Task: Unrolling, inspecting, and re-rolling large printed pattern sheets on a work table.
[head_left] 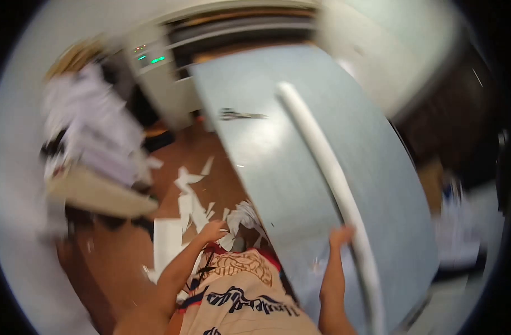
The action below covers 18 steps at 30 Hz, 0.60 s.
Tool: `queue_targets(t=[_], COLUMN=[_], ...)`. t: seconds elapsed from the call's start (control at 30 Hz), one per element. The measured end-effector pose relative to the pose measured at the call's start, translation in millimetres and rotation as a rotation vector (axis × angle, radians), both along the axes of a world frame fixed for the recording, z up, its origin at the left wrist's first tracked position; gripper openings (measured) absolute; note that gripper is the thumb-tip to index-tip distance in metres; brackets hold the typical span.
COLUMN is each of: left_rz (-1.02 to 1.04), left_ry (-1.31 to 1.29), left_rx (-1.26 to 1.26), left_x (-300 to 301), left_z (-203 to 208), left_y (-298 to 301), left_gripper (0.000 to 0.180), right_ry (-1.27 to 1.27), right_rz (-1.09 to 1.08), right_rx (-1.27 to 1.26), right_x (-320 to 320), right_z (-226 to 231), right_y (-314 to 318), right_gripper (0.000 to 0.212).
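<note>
A long white roll [321,148], perhaps paper or film, lies lengthwise along the blue-grey table [266,184]. My right hand [341,235] is at the left side of its nearer half, with the fingers closed against the roll's edge; they are blurred. My left hand [215,230] hangs off the table's left side, in front of my body and above the floor scraps. Its fingers look bent, but blur hides whether anything is in them. A pair of scissors [241,115] lies on the table's far left part, away from both hands.
White paper scraps [191,201] litter the brown floor [99,268] left of the table. Beyond the far end stands a pale machine [149,64] with green and red lights. A stack of white material [91,117] is at the left; a cardboard box [432,184] stands at the right.
</note>
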<state>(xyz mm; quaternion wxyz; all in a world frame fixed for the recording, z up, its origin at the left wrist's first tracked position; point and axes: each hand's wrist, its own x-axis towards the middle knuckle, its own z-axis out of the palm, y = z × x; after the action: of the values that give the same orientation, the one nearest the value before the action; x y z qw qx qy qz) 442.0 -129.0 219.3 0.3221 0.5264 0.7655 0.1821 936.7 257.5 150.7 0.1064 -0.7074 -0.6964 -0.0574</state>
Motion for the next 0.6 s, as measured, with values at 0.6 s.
queue_targets(t=[0.6], left_rz=[-0.420], left_ry=[-0.039], left_rx=[-0.249], left_x=[5.2], left_z=[-17.7], left_y=[197.0], left_gripper=[0.064], right_ry=[0.219], right_rz=[0.102], right_rx=[-0.650], right_x=[-63.3], right_z=[47.5], right_y=[-202.2], right_gripper=[0.115])
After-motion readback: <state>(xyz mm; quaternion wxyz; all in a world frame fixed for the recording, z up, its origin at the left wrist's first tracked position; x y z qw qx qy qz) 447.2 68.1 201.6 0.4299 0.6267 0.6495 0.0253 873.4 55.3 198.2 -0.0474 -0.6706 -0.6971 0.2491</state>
